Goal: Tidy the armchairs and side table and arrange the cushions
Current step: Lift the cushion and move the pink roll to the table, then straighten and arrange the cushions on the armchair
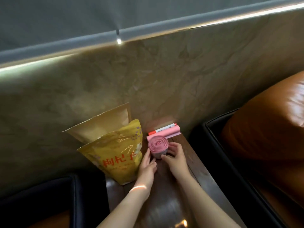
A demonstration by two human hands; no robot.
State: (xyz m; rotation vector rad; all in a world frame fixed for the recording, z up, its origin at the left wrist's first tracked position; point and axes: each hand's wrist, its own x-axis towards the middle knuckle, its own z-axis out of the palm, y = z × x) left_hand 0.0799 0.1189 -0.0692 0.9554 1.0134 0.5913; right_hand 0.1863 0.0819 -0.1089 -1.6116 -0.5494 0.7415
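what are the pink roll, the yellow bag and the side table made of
The pink roll looks like thin matte plastic film, wound in tight spiral layers. The yellow bag is a glossy plastic pouch, creases catching highlights. The side table seems dark polished wood, with grain lines and reflections; possibly veneer.

Left hand [147,164], right hand [177,159], fingers [173,146] cupped inward.
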